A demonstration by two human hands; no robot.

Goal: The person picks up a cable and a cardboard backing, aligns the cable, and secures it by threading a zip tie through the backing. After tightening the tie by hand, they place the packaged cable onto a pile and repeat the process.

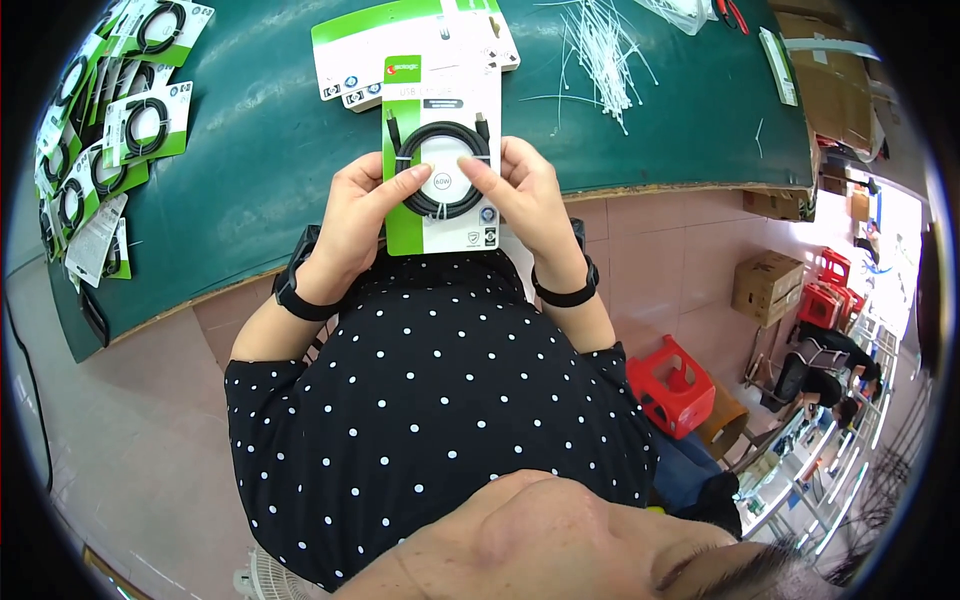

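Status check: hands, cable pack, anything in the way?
Left hand and right hand holding carded black cable, front up. Thumbs overlap its front. White cable ties farther right, not in the way.

a red stool (688, 410) stands on the tiled floor (645, 240).

At upper centre, my 2 hands (360, 208) flank 1 carded cable (442, 155); packs (118, 130) lie upper left, zip ties (605, 62) upper right.
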